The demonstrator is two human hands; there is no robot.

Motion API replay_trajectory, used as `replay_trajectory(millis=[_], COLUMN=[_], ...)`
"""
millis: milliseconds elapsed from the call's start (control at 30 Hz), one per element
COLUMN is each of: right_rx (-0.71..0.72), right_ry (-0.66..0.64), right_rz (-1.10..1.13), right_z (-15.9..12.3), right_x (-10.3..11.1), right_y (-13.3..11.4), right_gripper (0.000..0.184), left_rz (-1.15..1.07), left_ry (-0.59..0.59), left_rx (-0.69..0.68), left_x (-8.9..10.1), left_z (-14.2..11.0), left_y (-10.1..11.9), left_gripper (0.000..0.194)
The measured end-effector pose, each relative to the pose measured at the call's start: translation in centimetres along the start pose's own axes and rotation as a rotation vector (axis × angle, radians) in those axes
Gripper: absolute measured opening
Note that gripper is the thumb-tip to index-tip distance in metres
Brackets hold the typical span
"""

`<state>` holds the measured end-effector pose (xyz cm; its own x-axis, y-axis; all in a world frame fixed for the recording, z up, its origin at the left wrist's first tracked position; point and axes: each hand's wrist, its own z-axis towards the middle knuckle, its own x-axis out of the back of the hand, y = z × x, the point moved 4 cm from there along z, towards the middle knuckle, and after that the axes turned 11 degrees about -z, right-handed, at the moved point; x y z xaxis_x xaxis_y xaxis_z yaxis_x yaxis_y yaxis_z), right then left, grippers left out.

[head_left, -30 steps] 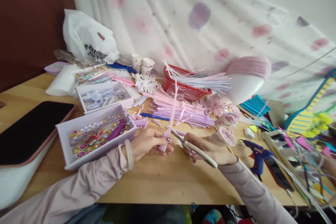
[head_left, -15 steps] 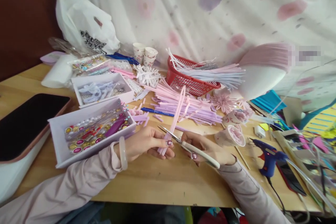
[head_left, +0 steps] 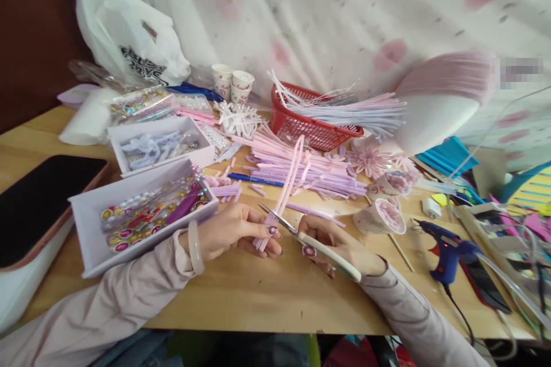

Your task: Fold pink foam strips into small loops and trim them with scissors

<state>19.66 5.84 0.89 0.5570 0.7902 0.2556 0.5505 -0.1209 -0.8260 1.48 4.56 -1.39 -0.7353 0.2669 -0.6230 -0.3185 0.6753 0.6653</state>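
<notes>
My left hand (head_left: 236,232) pinches a folded bundle of pink pipe cleaners (head_left: 284,188) that stands up from the fingers, leaning toward the far side. My right hand (head_left: 340,243) grips white-handled scissors (head_left: 310,237), whose blades are parted around the bundle just above my left fingertips. Both hands hover low over the wooden table (head_left: 258,292) near its front edge. A heap of pink and lilac pipe cleaners (head_left: 301,166) lies just beyond them.
Two white trays, one of stickers and gems (head_left: 142,215) and one of ribbons (head_left: 159,146), sit left. A red basket (head_left: 310,126) stands behind the heap. Paper cups (head_left: 381,215), a blue glue gun (head_left: 447,246) and craft clutter lie right. A dark tablet (head_left: 38,200) rests far left.
The view has shifted slightly left and down. My hands hold the same grip, and the scissor blades stay parted at the bundle.
</notes>
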Motion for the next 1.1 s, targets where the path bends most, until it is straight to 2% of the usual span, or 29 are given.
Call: replay_trajectory(millis=[133,233,300,400,500,633,767,900,967,1033,1100], right_rx=[0.002,0.009,0.046,0.105,0.116,0.143,0.128,-0.059,-0.107,-0.124,-0.104], right_ry=[0.045,0.144,0.253,0.392,0.429,0.428,0.454,0.56,0.477,0.386,0.391], right_rz=[0.016,-0.057,-0.218,-0.602,-0.9,-1.062,-0.98,-0.677,-0.523,-0.463,-0.469], right_z=[0.1,0.0,-0.2,-0.9,-1.6,-2.6,-2.9,-0.4,2.0,4.2,5.4], right_x=[0.4,1.2,2.0,2.5,2.2,1.3,1.2,2.1,2.1,2.0,1.9], right_y=[0.4,0.5,0.3,-0.3,-0.5,-1.4,-3.0,-3.5,-3.2,-3.0,-3.4], right_gripper=[0.031,0.032,0.031,0.025,0.018,0.013,0.025,0.042,0.043,0.044,0.045], left_rz=[-0.001,-0.006,0.008,0.023,-0.003,-0.043,-0.076,-0.027,0.035,0.086,0.104], left_ry=[0.007,0.004,-0.007,-0.014,-0.005,0.033,0.133,0.199,0.204,0.186,0.155], left_rx=[0.003,-0.008,-0.043,-0.127,-0.209,-0.275,-0.388,-0.493,-0.521,-0.523,-0.503], left_x=[0.1,0.1,-0.1,-0.3,-0.3,0.1,0.4,0.4,0.2,-0.1,-0.3], left_z=[0.0,0.0,-0.1,-0.2,-0.4,-0.2,0.1,0.3,0.5,0.7,0.8], left_y=[-0.1,0.1,0.3,0.8,1.2,1.3,1.4,1.4,1.2,1.0,0.8], left_gripper=[0.019,0.021,0.022,0.023,0.025,0.028,0.033,0.033,0.032,0.033,0.035])
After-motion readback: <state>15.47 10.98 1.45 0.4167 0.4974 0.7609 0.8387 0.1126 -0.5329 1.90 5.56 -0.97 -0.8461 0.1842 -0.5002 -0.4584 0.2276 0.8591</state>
